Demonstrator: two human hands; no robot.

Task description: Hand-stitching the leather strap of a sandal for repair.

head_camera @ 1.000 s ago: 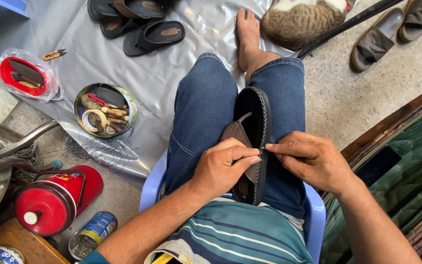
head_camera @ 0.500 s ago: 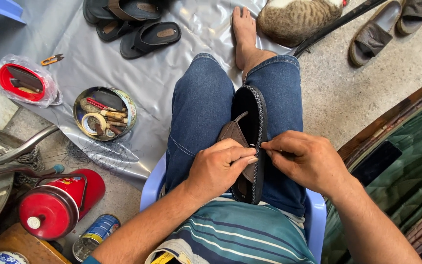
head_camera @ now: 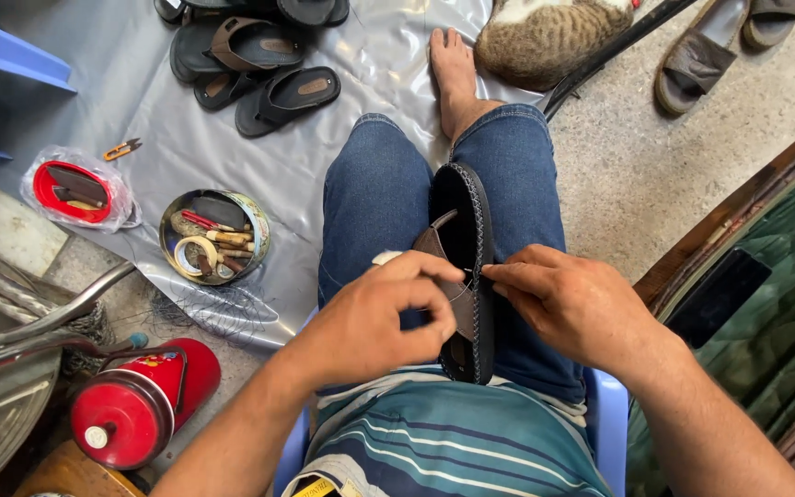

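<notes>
A black sandal [head_camera: 465,230] with a brown strap and a stitched edge stands on its side between my jeans-clad thighs. My left hand [head_camera: 374,322] grips the sandal's near side, thumb and fingers pinched at the edge. My right hand [head_camera: 572,308] is closed at the same edge from the right, fingertips pinching a thin thread or needle that is too small to make out clearly. The two hands almost touch at the stitched rim.
A round tin of tools and tape [head_camera: 213,237] and a red-lidded bagged box [head_camera: 75,191] lie on the grey plastic sheet [head_camera: 232,147]. Several dark sandals [head_camera: 259,64] are piled at the top. A cat [head_camera: 554,37] lies by my bare foot [head_camera: 453,74]. A red canister [head_camera: 140,405] sits lower left.
My hands have stayed on the sandal's edge, with the left fingers shifting slightly closer to the right hand. The view has tilted a little downward.
</notes>
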